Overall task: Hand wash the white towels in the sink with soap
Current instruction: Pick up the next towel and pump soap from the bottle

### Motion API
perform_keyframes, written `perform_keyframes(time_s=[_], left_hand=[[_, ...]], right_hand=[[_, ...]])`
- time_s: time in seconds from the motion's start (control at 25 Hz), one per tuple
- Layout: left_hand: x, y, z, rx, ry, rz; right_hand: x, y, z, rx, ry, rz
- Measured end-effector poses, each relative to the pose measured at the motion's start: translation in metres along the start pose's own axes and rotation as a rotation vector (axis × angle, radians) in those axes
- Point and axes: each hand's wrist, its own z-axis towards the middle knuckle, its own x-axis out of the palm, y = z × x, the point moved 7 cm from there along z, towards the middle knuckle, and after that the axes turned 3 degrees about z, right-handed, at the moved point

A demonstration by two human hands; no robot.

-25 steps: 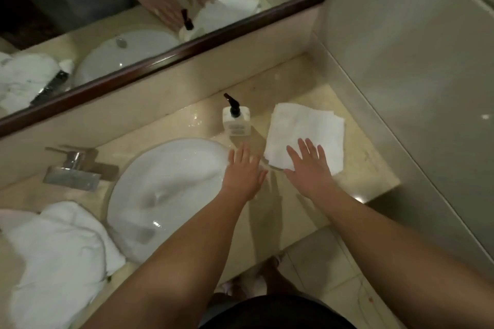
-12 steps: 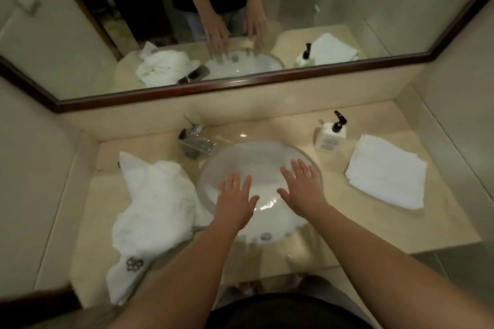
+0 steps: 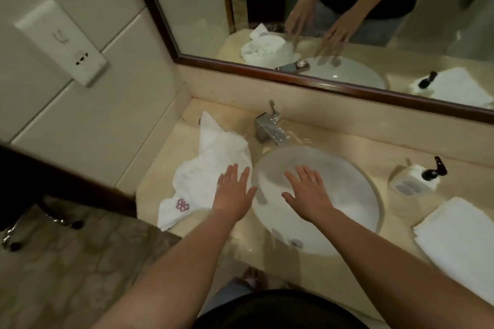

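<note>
Two hands are in my view, and both have travelled from the right part of the counter [image 3: 307,251] toward the left during the last second. One second ago the right hand [image 3: 310,195] lay on the folded towel [image 3: 459,246], and the left hand [image 3: 234,192] was at the rim of the sink [image 3: 355,187]. Now the folded towel stays alone at about 4 o'clock from the basin, flat and untouched, well apart from both hands.

At this moment the left hand hovers over the right edge of the crumpled towel [image 3: 205,176], which lies on the counter at 9 o'clock from the sink, just beside its rim. This towel carries a small pink emblem [image 3: 182,205] on its near corner. Whether the palm already touches the cloth, I cannot tell. The grip of the left hand is wide, with straight fingers, holding nothing. The right hand floats over the basin, its grip also wide and empty.

I see no towel in the sink; whether water stands in it I cannot tell. The faucet [image 3: 271,129] stands at 11 o'clock and I see no stream from it. The soap bottle [image 3: 414,177] with the dark pump waits at 3 o'clock, untouched.

I judge that the attention has changed from the folded towel to the crumpled one, so this one probably goes first into the basin. The washing itself is not yet begun.
</note>
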Motion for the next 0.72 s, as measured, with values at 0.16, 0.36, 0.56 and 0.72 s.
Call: perform_keyframes(time_s=[0.16, 0.36, 0.56, 0.72], left_hand=[[0.003, 0.045, -0.023, -0.107, -0.012, -0.070], [0.003, 0.099, -0.027, -0.213, -0.006, -0.146], [0.014, 0.144, -0.001, -0.189, 0.069, -0.140], [0.033, 0.177, 0.030, -0.129, 0.101, -0.168]], right_hand=[[0.001, 0.035, 0.019, -0.093, 0.032, -0.005], [0.008, 0.078, 0.049, -0.188, 0.069, 0.010], [0.023, 0.102, 0.091, -0.129, 0.084, 0.050], [0.040, 0.121, 0.120, -0.027, 0.098, 0.119]])
